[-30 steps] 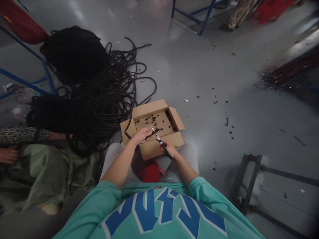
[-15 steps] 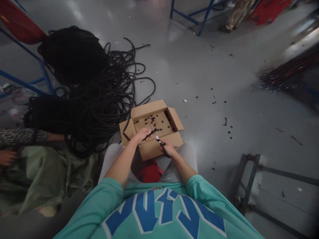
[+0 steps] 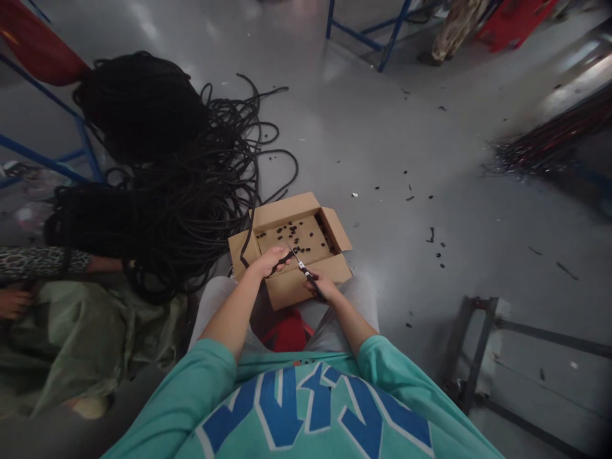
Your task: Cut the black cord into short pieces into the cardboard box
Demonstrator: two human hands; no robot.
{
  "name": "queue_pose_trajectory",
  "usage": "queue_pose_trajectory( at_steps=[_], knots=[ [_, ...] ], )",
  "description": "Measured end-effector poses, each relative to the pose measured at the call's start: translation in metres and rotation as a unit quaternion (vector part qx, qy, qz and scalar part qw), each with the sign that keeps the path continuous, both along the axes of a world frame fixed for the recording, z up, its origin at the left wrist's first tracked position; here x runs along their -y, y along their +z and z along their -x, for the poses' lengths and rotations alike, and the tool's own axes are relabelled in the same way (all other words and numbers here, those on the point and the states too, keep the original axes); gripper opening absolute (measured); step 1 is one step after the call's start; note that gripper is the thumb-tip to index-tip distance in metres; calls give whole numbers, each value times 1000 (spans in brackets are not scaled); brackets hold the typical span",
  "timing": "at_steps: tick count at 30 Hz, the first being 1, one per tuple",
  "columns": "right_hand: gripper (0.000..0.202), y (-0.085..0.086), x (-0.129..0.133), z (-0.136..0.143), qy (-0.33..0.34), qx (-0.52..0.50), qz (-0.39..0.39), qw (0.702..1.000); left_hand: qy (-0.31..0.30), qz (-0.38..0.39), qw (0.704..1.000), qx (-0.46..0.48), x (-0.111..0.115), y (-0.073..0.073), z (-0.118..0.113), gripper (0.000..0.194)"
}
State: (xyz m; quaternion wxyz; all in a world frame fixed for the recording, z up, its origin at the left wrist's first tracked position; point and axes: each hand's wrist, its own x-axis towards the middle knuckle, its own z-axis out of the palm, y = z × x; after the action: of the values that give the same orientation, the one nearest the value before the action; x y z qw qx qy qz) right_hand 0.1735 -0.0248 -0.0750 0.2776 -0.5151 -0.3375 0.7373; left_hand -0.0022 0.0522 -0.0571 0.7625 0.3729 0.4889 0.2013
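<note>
My left hand (image 3: 271, 260) is closed on a black tube (image 3: 285, 258), whose end points toward the blades above the near side of an open cardboard box (image 3: 291, 292). In my right hand (image 3: 323, 285) are scissors (image 3: 306, 273) with dark handles, their blades at the end of the tube. Several small black pieces (image 3: 293, 231) lie on the bottom of the box. From the left, a black length runs over the box's left flap toward my left hand.
A big tangled pile of black tubing (image 3: 182, 191) is at left, with another person's arm (image 3: 102, 264) beside it. Blue metal frames (image 3: 366, 39) stand at the top and left. A dark metal frame (image 3: 482, 350) is at right. Black scraps dot the floor.
The piece of tube that stuck out past the blades is gone from there, and the end at my left hand looks shorter. Both hands stay almost in place.
</note>
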Motion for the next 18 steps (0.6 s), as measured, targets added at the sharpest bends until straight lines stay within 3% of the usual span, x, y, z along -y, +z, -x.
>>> queue_pose_trajectory(
  at_steps=[9, 18],
  knots=[
    [62, 0, -2, -5, 29, -74, 31, 996, -37, 95, 995, 23, 2, 6, 2, 30],
    [64, -1, -2, -2, -31, -63, 60, 996, 17, 72, 997, 34, 4, 7, -1, 27]
  ],
)
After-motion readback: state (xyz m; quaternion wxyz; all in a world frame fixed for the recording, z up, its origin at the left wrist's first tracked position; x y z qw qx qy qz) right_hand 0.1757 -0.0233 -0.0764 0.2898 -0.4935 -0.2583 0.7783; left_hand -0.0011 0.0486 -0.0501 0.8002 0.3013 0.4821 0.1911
